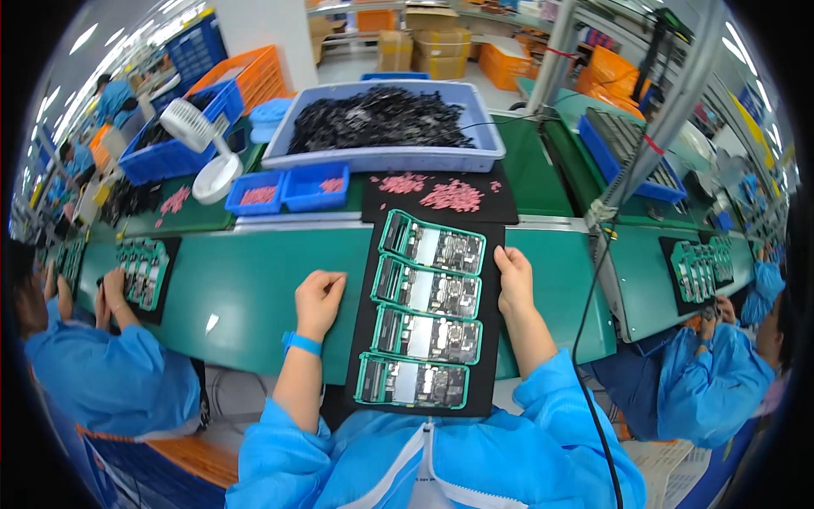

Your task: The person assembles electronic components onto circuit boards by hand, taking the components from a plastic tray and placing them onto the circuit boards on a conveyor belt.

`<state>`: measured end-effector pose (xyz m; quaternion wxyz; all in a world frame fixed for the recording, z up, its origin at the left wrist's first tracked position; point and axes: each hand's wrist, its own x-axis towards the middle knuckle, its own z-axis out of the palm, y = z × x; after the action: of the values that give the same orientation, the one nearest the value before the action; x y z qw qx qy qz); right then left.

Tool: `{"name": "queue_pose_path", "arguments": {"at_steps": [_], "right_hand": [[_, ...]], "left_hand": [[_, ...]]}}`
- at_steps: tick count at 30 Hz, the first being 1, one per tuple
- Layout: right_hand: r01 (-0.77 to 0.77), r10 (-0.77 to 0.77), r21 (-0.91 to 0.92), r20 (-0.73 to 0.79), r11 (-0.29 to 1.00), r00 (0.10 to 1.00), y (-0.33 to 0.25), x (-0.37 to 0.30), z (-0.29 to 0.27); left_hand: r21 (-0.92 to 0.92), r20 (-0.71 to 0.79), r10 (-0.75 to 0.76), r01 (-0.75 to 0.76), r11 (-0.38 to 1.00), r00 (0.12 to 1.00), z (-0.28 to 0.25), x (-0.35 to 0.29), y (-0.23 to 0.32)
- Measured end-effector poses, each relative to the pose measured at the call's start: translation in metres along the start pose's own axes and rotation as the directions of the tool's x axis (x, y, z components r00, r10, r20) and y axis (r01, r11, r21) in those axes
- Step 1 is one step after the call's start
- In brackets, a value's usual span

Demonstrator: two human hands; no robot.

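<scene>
In front of me lies a black board (483,373) bearing a column of several green-edged phone housings (430,293). Small circuit boards and a pale strip show inside each one. My right hand (514,276) grips the board's right edge, thumb on top and fingers partly hidden beside it. To the left of the board, my left hand (319,299) hangs over the green bench with its fingers curled and pressed together. Whether anything small is in that hand cannot be made out. A blue band circles the left wrist.
A large bin (381,161) of black parts stands at the back. Before it are blue trays (315,188) and piles of pink pieces (452,196). A white fan (217,176) stands left. A black cable (585,339) hangs at my right. Co-workers sit on both sides.
</scene>
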<state>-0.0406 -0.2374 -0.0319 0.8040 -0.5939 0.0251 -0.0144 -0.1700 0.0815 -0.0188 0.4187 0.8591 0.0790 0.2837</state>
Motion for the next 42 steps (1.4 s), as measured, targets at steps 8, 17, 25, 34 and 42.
{"name": "queue_pose_path", "arguments": {"at_steps": [8, 17, 25, 34, 42], "right_hand": [[0.361, -0.207, 0.113, -0.647, 0.926, 0.734, -0.03, -0.056, -0.156], [0.572, -0.454, -0.206, -0.826, 0.794, 0.333, -0.089, -0.029, -0.307], [0.327, -0.458, -0.326, -0.707, 0.887, 0.539, -0.081, -0.033, -0.365], [-0.154, -0.673, -0.987, -0.146, 0.049, 0.725, -0.062, -0.086, -0.235], [0.309, -0.454, -0.909, 0.159, 0.278, 0.876, -0.071, -0.148, -0.069]], "left_hand": [[-0.088, 0.212, -0.117, 0.138, 0.986, 0.97, -0.023, -0.006, -0.008], [-0.006, 0.302, 0.146, -0.152, 0.988, 0.942, -0.105, 0.042, 0.121], [0.005, 0.434, 0.508, -0.566, 0.824, 0.744, -0.089, 0.108, 0.225], [0.246, 0.574, 0.161, -0.357, 0.901, 0.803, 0.134, 0.167, 0.065], [0.342, 0.52, 0.14, -0.355, 0.87, 0.843, 0.167, 0.164, 0.051]]}}
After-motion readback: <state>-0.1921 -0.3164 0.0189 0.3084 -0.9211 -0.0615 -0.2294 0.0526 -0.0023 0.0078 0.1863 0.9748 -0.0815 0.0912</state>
